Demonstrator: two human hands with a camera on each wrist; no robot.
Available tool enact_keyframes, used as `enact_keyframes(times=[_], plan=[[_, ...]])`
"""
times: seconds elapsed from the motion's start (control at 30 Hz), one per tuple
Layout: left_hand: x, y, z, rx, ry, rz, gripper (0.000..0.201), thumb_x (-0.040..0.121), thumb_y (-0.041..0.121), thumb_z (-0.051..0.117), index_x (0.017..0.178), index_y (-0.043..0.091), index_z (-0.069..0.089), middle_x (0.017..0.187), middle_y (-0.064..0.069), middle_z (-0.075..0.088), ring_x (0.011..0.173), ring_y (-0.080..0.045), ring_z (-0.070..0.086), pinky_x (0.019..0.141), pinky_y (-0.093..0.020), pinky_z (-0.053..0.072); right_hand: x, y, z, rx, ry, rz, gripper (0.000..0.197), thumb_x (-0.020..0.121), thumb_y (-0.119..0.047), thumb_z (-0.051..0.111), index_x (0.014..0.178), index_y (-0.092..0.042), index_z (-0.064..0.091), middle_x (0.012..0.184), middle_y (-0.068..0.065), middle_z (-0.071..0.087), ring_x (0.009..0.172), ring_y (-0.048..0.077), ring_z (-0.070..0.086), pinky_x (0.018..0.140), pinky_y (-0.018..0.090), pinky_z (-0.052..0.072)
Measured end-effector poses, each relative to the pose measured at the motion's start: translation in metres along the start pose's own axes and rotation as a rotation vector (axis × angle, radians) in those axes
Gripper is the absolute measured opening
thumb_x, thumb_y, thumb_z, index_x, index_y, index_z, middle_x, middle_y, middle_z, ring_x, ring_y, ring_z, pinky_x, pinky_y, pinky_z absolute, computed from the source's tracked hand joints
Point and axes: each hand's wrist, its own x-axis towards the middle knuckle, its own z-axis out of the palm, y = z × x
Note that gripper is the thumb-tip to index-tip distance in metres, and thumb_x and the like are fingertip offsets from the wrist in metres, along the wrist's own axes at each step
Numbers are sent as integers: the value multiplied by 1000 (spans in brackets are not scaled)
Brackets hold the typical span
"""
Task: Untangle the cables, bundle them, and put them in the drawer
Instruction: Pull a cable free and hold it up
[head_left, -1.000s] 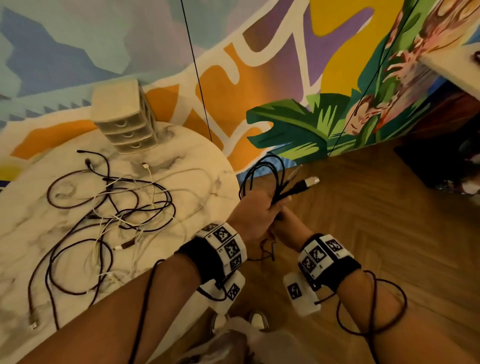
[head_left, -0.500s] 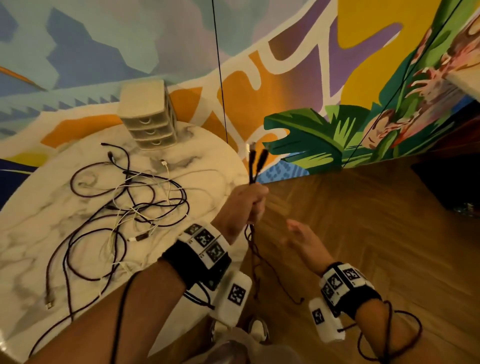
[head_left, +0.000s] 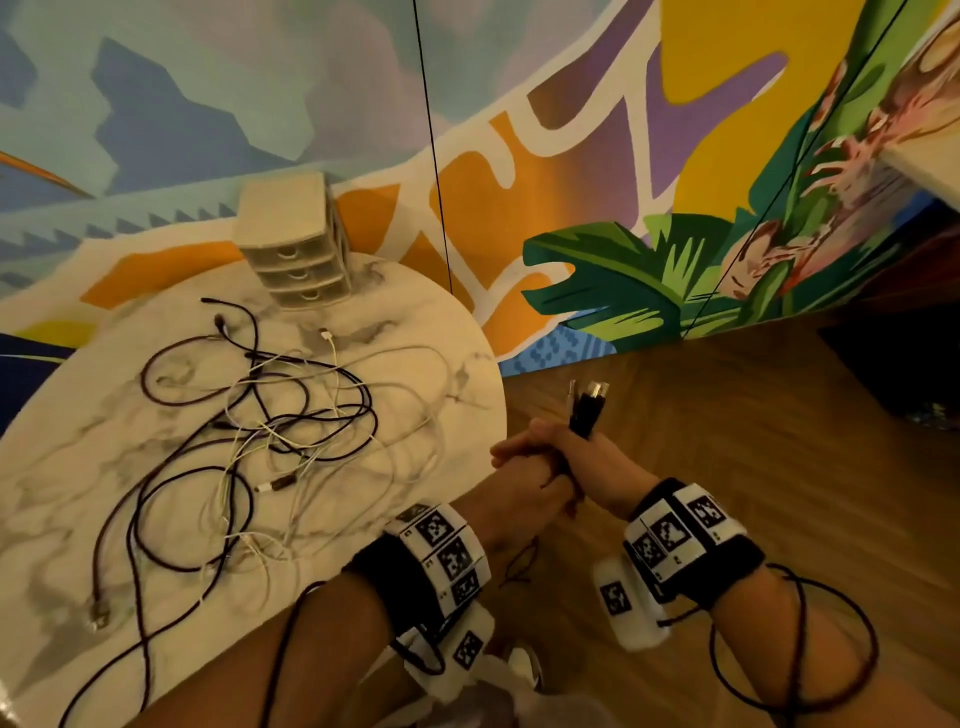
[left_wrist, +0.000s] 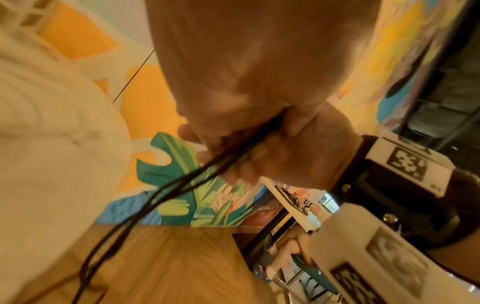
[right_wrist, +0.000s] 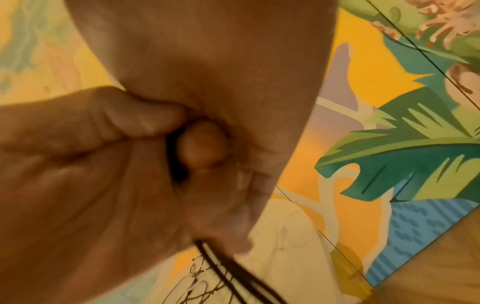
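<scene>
A black cable (head_left: 586, 410) stands up out of my joined hands, its two plugs side by side at the top. My right hand (head_left: 597, 460) grips it just under the plugs. My left hand (head_left: 519, 467) is pressed against the right one and holds the same cable lower down. The strands (left_wrist: 182, 185) trail down from the hands toward the floor. Both hands hover just off the right edge of the round marble table (head_left: 441, 322). On it lies a tangle of dark and white cables (head_left: 270, 426). A small beige drawer unit (head_left: 296, 244) stands at the table's back, its three drawers shut.
A painted mural wall (head_left: 623, 182) runs close behind the table. Wooden floor (head_left: 753, 415) lies to the right, with dark furniture (head_left: 909, 364) at the far right and a white shelf edge (head_left: 930, 166) above it. Thin black leads loop round both forearms.
My right hand, open and apart half a second ago, has come in and gripped the cable under the plugs. Both hands have dropped lower and moved right of the table edge.
</scene>
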Motion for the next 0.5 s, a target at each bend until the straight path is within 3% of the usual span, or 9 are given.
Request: enact_keyframes(times=[0.07, 0.1, 0.17, 0.23, 0.27, 0.3, 0.37, 0.43, 0.5], plan=[[-1, -2, -8, 206, 21, 117, 23, 94, 20, 46, 111, 11, 60, 104, -8, 63, 90, -19, 60, 71, -27, 44, 4, 4, 3, 53, 113, -21, 42, 101, -28, 37, 100, -4, 71, 98, 8, 70, 84, 13, 65, 71, 20, 53], [-4, -2, -18, 293, 103, 125, 18, 94, 27, 48, 102, 17, 60, 97, -2, 62, 87, -18, 60, 67, -26, 42, 6, 8, 3, 59, 160, -40, 40, 100, -26, 38, 93, -3, 70, 89, 7, 67, 78, 14, 63, 70, 25, 52], [-8, 8, -35, 429, 397, 190, 22, 91, 41, 49, 92, 21, 54, 88, 5, 55, 79, -14, 56, 61, -26, 41, 6, 9, 6, 73, 164, -92, 35, 101, -18, 35, 86, -2, 63, 79, 10, 61, 69, 19, 59, 68, 32, 50], [-7, 26, -36, 562, 508, 296, 34, 90, 51, 44, 105, 22, 51, 101, 5, 52, 85, -10, 51, 61, -24, 39, 7, 10, 14, 175, 136, -81, 26, 99, -8, 35, 85, -3, 57, 75, 13, 58, 63, 20, 56, 58, 26, 51], [-3, 31, -34, 643, 507, 320, 37, 90, 52, 42, 109, 22, 51, 105, 4, 52, 89, -12, 51, 61, -24, 37, 8, 14, 17, 203, 132, -50, 21, 97, -1, 38, 89, -8, 56, 75, 6, 55, 65, 13, 53, 57, 18, 50], [2, 33, -29, 720, 489, 335, 34, 92, 49, 42, 108, 21, 51, 105, 2, 55, 90, -15, 52, 60, -25, 35, 10, 16, 18, 190, 128, 9, 22, 95, 5, 41, 100, -11, 55, 79, -6, 50, 73, 3, 47, 63, 9, 46], [7, 30, -17, 792, 450, 347, 19, 93, 32, 46, 101, 16, 52, 94, -3, 59, 85, -22, 56, 54, -27, 29, 19, 30, 24, 78, 139, 149, 31, 91, 10, 48, 121, 1, 49, 86, -22, 34, 80, -7, 39, 79, 4, 36], [10, 21, -6, 779, 415, 385, 10, 90, 19, 53, 96, 12, 53, 84, -6, 60, 74, -23, 57, 47, -25, 25, 25, 48, 25, -23, 121, 160, 31, 92, 9, 47, 123, 4, 48, 85, -21, 32, 88, -1, 45, 80, 8, 35], [8, 11, 2, 764, 396, 417, 10, 87, 16, 58, 94, 11, 53, 80, -6, 60, 69, -23, 58, 44, -24, 27, 28, 55, 30, -3, 170, 144, 22, 94, 8, 40, 112, 2, 51, 81, -8, 41, 84, 9, 49, 70, 9, 39]])
